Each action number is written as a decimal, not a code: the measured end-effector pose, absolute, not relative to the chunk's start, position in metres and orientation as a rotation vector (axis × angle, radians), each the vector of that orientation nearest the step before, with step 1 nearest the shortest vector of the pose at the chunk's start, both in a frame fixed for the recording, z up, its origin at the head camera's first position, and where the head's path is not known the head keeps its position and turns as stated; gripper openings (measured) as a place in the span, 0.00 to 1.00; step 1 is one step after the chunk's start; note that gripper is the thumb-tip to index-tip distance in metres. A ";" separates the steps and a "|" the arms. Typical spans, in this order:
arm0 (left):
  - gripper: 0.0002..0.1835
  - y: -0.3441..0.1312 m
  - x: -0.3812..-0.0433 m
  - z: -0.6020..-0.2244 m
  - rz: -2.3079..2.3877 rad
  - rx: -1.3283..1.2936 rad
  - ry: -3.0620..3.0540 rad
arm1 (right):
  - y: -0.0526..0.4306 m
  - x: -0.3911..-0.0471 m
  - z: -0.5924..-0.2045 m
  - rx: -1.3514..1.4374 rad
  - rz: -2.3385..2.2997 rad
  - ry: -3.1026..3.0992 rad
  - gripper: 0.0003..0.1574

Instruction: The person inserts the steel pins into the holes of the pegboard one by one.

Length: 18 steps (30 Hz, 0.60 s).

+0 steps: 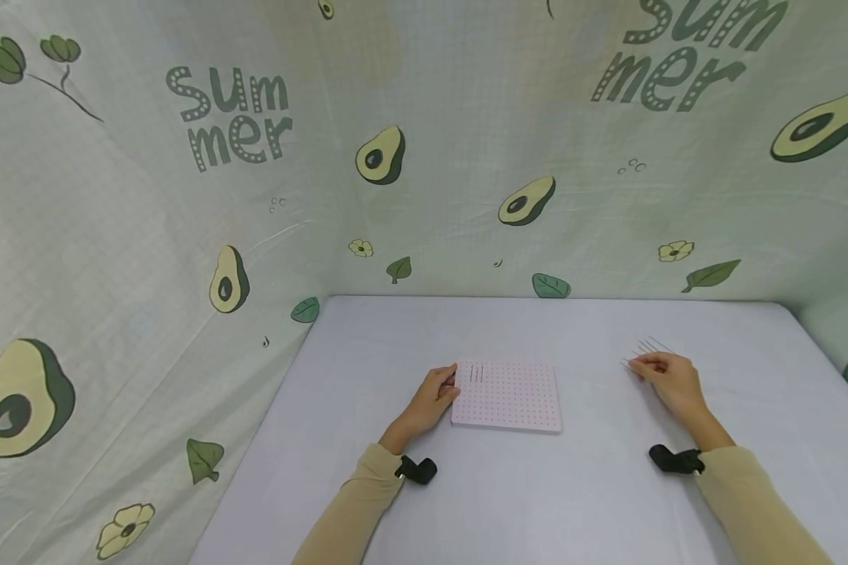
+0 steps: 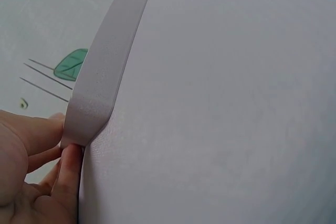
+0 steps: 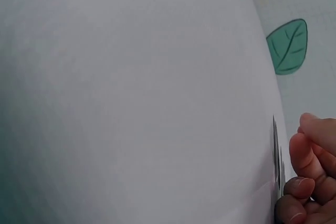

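Observation:
A pale pink pegboard (image 1: 506, 396) with rows of small holes lies on the table. Three thin metal sticks (image 1: 477, 373) stand in holes near its far left corner; the left wrist view shows these sticks (image 2: 46, 80) jutting from its face. My left hand (image 1: 431, 399) grips the board's left edge between thumb and fingers. To the right, my right hand (image 1: 671, 382) is down at several loose thin metal sticks (image 1: 652, 344), its thumb and forefinger tips together. In the right wrist view, loose sticks (image 3: 276, 153) lie beside the curled fingers. Whether a stick is between the fingertips is unclear.
The white table (image 1: 367, 345) runs back to a hanging cloth (image 1: 445, 94) printed with avocados, leaves and lettering. The same cloth covers the left side. A black wrist mount (image 1: 417, 471) sits at the left cuff, another black mount (image 1: 674, 459) at the right.

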<state>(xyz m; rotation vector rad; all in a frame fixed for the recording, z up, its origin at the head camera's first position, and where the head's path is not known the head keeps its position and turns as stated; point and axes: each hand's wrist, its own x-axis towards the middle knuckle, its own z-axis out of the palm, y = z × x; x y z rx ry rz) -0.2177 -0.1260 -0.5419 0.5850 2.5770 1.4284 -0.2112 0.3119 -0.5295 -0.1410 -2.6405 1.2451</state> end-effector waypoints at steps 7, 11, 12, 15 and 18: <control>0.28 -0.126 -0.217 -0.539 1.439 0.583 2.576 | 0.312 -0.213 -0.531 -0.192 1.185 -2.664 0.20; 0.28 -0.126 -0.217 -0.541 1.427 0.586 2.586 | 0.314 -0.213 -0.533 -0.161 1.157 -2.661 0.18; 0.28 -0.127 -0.217 -0.541 1.424 0.590 2.587 | 0.314 -0.213 -0.534 -0.154 1.144 -2.660 0.18; 0.28 -0.127 -0.217 -0.542 1.418 0.608 2.591 | 0.314 -0.213 -0.537 -0.143 1.111 -2.662 0.17; 0.28 -0.127 -0.217 -0.543 1.414 0.621 2.590 | 0.313 -0.212 -0.540 -0.143 1.079 -2.671 0.17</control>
